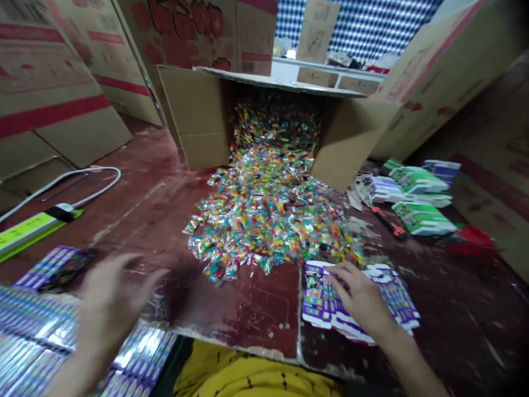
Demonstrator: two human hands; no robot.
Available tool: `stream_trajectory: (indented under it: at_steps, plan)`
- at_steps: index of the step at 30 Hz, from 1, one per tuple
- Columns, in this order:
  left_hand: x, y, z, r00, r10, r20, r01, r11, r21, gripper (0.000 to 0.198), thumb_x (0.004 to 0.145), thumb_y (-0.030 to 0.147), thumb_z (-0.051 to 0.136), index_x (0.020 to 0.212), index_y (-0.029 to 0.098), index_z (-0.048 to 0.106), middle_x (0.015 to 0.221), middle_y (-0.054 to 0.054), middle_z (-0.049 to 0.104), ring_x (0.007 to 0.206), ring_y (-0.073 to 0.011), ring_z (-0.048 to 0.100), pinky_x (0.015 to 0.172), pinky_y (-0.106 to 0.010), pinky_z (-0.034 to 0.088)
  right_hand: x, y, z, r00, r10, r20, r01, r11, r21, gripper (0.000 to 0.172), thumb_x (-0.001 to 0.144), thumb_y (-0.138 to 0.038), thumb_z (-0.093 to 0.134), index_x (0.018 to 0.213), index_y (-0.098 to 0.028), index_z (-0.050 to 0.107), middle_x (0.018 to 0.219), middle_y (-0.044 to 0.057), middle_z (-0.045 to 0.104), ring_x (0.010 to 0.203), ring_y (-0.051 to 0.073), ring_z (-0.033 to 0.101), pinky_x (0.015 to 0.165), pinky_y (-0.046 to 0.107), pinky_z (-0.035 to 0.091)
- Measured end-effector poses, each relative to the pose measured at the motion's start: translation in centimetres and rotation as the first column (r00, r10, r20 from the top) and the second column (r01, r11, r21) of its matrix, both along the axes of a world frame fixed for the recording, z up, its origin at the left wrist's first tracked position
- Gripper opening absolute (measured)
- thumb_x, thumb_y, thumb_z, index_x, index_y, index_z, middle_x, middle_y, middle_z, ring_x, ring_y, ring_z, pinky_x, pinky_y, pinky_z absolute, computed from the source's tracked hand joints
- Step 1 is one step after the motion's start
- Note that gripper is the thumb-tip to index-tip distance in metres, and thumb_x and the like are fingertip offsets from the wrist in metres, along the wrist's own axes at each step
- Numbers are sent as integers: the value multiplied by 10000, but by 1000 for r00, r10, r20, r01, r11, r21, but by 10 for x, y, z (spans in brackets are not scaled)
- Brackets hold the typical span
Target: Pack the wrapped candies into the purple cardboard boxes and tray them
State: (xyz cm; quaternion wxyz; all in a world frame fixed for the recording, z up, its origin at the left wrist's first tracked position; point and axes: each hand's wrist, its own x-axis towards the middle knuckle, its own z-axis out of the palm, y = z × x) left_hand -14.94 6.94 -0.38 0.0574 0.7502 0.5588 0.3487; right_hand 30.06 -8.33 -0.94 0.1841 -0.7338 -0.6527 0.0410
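My left hand (109,300), blurred by motion, is over the table's near left part with thumb and fingers apart and nothing between them. Below and beside it lie rows of packed purple boxes (37,320). At the right, my right hand (357,292) rests on a fanned pile of flat purple and white cartons (316,295), its fingertips on the top ones. Whether it pinches one is hard to see. Beyond both hands spreads a heap of small clear bags of colourful candies (268,220), spilling from an open cardboard box (202,121) lying on its side.
At the left are a yellow-green power strip (31,231) and a white cable (101,190). Stacks of green and purple cartons (424,218) and a red-black cutter (389,223) sit at the right. Large cardboard boxes (53,82) stand around the reddish-brown table (140,204).
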Motion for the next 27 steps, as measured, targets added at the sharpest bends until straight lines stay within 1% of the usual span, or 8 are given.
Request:
stream_trajectory:
  at_steps: [2,4,6,9,16,20,23,27]
  plan:
    - [69,-39,-11,955,-293,-52,296,953,64,405,833,414,693,1147,225,520,1029,-82,613,969,-291,593,865,-425,501,-6,3,-5,997,17,79,-14,999,-44,282,990,-353,453,1096,-227,683,1018,74,639,938,227,653,814,340,531]
    - [135,-72,-19,836,-547,-48,544,837,-66,394,867,365,669,1189,210,504,1073,-98,624,988,-267,594,859,-384,522,-12,8,-11,985,-2,172,11,999,-48,313,977,-386,477,1152,-214,671,1021,92,618,959,251,631,786,350,534]
    - [187,-92,-25,773,-633,-35,614,760,-213,399,859,361,682,1185,198,519,1093,-100,625,978,-266,592,865,-398,529,-16,15,-15,971,-35,238,44,999,-31,351,955,-427,513,1181,-203,662,1030,108,601,976,274,612,748,356,538]
    - [230,-99,-28,768,-636,-73,584,743,-327,445,799,340,751,1167,192,551,1073,-88,628,967,-290,594,855,-451,539,-15,23,-18,972,-30,233,34,999,-14,313,937,-423,548,1135,-220,681,1015,102,588,963,273,601,731,354,532]
    - [228,-95,-32,809,-585,-58,526,765,-372,513,765,332,784,1177,166,527,1108,-118,629,1033,-317,608,903,-489,539,-15,20,-10,986,-25,-165,52,985,166,189,918,-372,600,966,-208,681,968,74,607,915,237,604,796,348,494]
    - [213,-103,-30,793,-601,98,600,742,-299,706,840,459,682,1380,146,353,1291,-198,580,1205,-316,563,1016,-480,493,-37,19,5,736,-120,-666,183,983,24,259,922,-418,584,782,-202,555,660,-25,524,563,129,506,506,231,421]
    - [207,-106,-25,787,-575,225,617,746,-250,772,853,416,678,1466,171,277,1398,-207,531,1276,-323,529,1050,-502,465,-60,22,14,506,-150,-850,191,980,-59,291,896,-449,613,775,-206,511,607,-58,458,491,100,439,421,194,369]
    - [199,-97,-7,722,-406,560,657,656,-371,649,838,289,703,1423,210,433,1404,-145,569,1288,-299,537,1100,-463,417,-82,19,17,423,-23,-906,73,997,9,261,931,-443,565,955,-188,613,700,-23,562,529,103,506,487,209,431]
